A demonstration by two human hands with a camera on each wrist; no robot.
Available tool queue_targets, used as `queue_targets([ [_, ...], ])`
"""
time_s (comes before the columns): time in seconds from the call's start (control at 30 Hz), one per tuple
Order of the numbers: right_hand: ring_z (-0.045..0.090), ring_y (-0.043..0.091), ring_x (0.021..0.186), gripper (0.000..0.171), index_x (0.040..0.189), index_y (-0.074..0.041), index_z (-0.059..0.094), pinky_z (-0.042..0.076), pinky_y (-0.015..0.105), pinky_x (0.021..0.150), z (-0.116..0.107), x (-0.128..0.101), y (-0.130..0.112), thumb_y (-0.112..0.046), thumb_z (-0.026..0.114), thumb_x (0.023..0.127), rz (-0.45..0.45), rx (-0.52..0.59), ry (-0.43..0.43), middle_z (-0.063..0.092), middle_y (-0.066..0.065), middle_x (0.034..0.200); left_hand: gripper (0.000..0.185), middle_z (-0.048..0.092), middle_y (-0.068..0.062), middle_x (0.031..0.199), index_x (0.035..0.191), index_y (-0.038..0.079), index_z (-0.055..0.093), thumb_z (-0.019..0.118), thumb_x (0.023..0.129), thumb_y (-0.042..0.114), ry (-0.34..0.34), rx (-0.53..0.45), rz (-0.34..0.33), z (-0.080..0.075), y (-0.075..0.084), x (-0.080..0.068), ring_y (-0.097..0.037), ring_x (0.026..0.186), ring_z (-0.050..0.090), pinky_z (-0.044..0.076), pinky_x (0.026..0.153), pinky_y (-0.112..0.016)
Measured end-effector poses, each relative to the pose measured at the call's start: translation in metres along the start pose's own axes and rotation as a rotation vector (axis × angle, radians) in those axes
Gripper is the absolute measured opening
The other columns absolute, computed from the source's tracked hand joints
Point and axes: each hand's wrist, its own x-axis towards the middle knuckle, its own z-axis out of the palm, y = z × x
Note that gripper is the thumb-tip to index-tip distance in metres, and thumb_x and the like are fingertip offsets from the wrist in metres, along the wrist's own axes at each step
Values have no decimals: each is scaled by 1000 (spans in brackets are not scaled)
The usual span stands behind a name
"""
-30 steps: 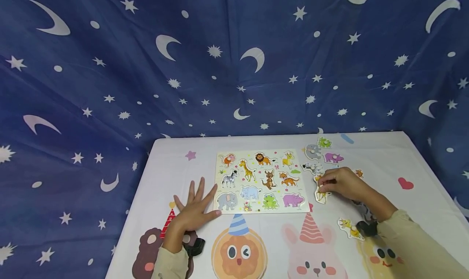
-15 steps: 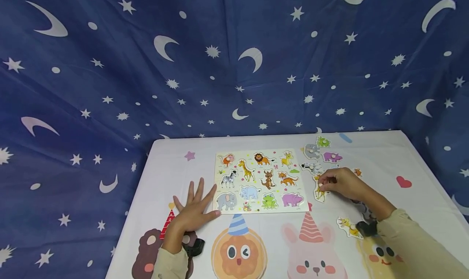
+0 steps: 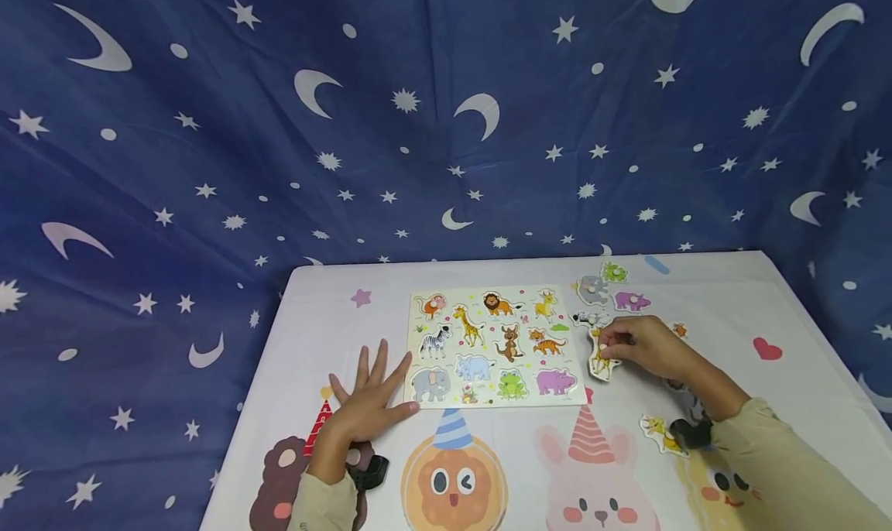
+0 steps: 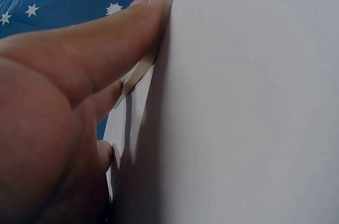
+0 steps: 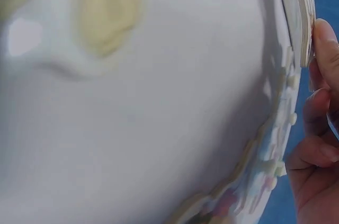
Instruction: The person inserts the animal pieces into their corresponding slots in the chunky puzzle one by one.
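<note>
My right hand [image 3: 648, 347] pinches a giraffe puzzle piece [image 3: 601, 363] between thumb and fingers, just right of the animal puzzle board [image 3: 460, 295]. In the right wrist view, the piece's wooden edge [image 5: 306, 17] is at the fingertips and looks raised off the table. With fingers spread, my left hand [image 3: 369, 403] rests at the board's lower left edge. The left wrist view shows its thumb [image 4: 127, 28] against the board's side. Printed animals, including a giraffe, fill the board's outlined shapes.
Loose zebra [image 3: 589, 318], elephant [image 3: 592, 289], frog [image 3: 615, 272] and purple hippo [image 3: 632, 301] pieces lie behind the right hand. A yellow deer-like piece [image 3: 664, 436] lies near the right wrist camera. The right forearm partly hides other pieces. A starry blue curtain [image 3: 390, 128] hangs behind the table.
My right hand has moved slightly left with the giraffe piece, which now looks tilted and lifted. The left hand and the board have stayed in place.
</note>
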Motion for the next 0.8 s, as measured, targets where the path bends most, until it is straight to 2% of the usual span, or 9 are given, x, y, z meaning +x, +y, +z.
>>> queue_targets([
  [0.33,53,3,73,11,90,-21,75,47,22,63,6,24,-22,-19,84,83,-63,94,26,64,-12,79,86,-13,-4,173,162,40,20,62,91,65,-1,-5,7,-1,-1,0,-41,156,-23,-25,102,-82],
  [0.57,55,5,74,11,88,-22,76,48,23,66,19,49,-41,-21,85,82,-123,176,-4,69,-13,83,86,-14,-4,173,162,40,19,62,92,64,-19,1,-8,-1,-2,-2,-40,156,-23,-25,103,-82],
  [0.8,55,7,72,11,88,-24,74,48,24,64,29,72,-57,-22,84,84,-143,216,-36,67,-12,81,86,-14,-4,173,162,40,20,62,91,64,-8,2,-4,-2,0,-2,-40,156,-23,-24,103,-82],
])
